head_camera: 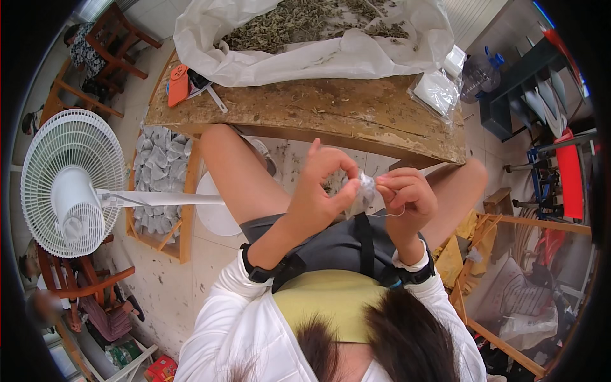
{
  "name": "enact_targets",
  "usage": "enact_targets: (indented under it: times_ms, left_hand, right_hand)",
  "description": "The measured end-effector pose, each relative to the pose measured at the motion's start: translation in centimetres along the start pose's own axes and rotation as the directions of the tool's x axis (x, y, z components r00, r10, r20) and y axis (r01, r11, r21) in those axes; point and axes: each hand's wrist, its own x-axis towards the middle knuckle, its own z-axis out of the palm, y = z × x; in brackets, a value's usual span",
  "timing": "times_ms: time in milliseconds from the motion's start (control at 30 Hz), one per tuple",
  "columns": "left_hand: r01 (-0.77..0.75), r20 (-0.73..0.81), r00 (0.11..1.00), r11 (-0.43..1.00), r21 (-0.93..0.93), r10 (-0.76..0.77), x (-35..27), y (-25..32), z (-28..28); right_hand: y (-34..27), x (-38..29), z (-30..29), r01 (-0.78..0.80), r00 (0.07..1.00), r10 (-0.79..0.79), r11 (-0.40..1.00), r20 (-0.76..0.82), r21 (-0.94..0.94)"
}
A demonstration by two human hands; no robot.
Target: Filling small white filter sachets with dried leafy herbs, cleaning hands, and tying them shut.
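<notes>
Above my lap, my left hand [327, 179] pinches one side of a small white pouch [365, 191] between thumb and forefinger. My right hand [407, 193] is at the pouch's other side, its fingertips closed on a thin white string [389, 215] that loops below them. What the pouch holds cannot be made out. Beyond both hands, dried leaves [286, 24] lie on a large white plastic sheet [315, 62] over a worn wooden table [305, 102]. A clear packet of white pouches or sheets [437, 93] rests at the table's right end.
A white fan [74, 181] stands at left, near a wooden-framed bin [186, 229] of filled pouches [160, 162]. An orange case [179, 90] lies on the table's left end. People sit at far left. A plastic water bottle [482, 76] and wooden frame [506, 344] are at right.
</notes>
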Motion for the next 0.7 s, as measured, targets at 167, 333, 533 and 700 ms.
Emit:
enact_targets:
  times_ms: [167,333,533,700]
  left_hand:
    - [0.151,0.056,0.989,0.89,-0.43,-0.141,-0.2,-1.9,0.3]
    - [0.256,0.07,0.946,0.597,-0.76,-0.317,0.2,-3.5,1.1]
    - [0.261,-0.002,0.868,0.458,-0.85,-0.497,1.0,-5.4,2.2]
    - [0.158,-0.296,0.911,0.905,-0.396,-0.288,0.3,-8.3,-1.3]
  right_hand:
    - [0.6,-1.1,-0.3,-0.247,0.964,0.262,0.94,-0.035,0.235]
    - [0.9,-0.1,0.2,-0.37,0.925,0.35,0.917,0.148,0.146]
    - [5.7,-1.1,0.2,-0.724,0.683,0.65,0.663,0.334,0.19]
    - [13.1,3.3,-2.1,-0.631,0.723,0.68,0.723,0.124,-0.282]
